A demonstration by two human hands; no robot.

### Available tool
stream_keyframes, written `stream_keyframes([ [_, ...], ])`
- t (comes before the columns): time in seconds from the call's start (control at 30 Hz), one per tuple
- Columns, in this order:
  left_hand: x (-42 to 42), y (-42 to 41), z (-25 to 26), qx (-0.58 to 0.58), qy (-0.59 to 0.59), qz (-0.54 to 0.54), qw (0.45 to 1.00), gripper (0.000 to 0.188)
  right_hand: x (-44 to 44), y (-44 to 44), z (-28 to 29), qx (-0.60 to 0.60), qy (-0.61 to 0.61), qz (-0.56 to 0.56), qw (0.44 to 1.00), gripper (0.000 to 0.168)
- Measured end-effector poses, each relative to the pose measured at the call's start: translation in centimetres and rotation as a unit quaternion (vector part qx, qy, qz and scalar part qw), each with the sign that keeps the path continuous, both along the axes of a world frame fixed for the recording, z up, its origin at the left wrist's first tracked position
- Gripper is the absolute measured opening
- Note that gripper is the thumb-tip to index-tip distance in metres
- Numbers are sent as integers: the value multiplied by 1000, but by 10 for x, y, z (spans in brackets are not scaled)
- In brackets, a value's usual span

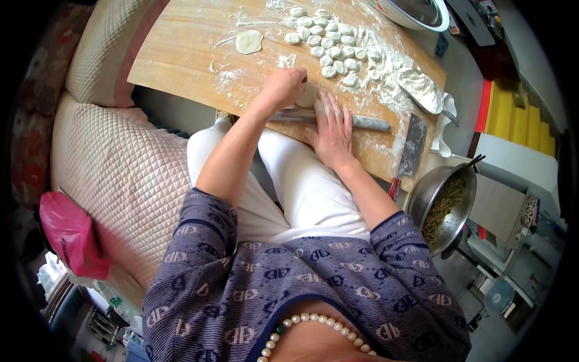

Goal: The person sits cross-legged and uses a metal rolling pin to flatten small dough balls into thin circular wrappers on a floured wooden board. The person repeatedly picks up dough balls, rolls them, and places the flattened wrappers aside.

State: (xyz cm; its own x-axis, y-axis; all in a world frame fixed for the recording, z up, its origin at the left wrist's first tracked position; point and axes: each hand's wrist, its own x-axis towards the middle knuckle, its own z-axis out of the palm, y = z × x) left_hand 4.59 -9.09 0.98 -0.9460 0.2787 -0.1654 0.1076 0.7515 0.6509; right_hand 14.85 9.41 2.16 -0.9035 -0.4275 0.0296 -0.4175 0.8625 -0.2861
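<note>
My left hand [286, 88] has its fingers curled at the edge of a small flattened dough round [307, 95] on the floured wooden board [181, 59]. My right hand [334, 131] lies across a grey, flour-dusted rolling pin [371, 123], its fingers stretched forward and the palm over the pin. The pin sits near the board's front edge, just below the dough round. One rolled dough wrapper [249, 42] rests farther off to the left. Beyond my hands are several small flattened dough pieces [334, 52], coated in flour.
At the board's right lie a cleaver [412, 145] with a red handle and a metal scoop [420, 90] of flour. A steel bowl of chopped filling [445, 208], with chopsticks on its rim, stands beyond that edge. An enamel basin [441, 20] is at the upper right. Left is a quilted sofa [117, 158].
</note>
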Motion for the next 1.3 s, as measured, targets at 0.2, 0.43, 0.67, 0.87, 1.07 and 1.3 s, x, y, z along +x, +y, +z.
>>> stream_keyframes([
  [0.2,-8,-2,-5,-3,90,-53,995,17,-90,-12,-8,54,59,-9,997,75],
  [0.43,-7,5,8,-13,21,-43,999,21,-19,-2,0,20,15,3,1000,81],
  [0.67,5,-1,3,-18,10,-42,999,21,-20,-3,0,25,12,-6,1000,77],
  [0.87,-15,-4,-19,33,59,-37,997,22,-99,-12,-13,31,69,-6,997,72],
  [1.07,-6,2,5,0,21,-50,999,19,-14,-3,4,6,9,-3,1000,77],
  [1.3,2,-6,1,9,9,-6,1000,20,-33,-6,4,42,19,-2,999,77],
])
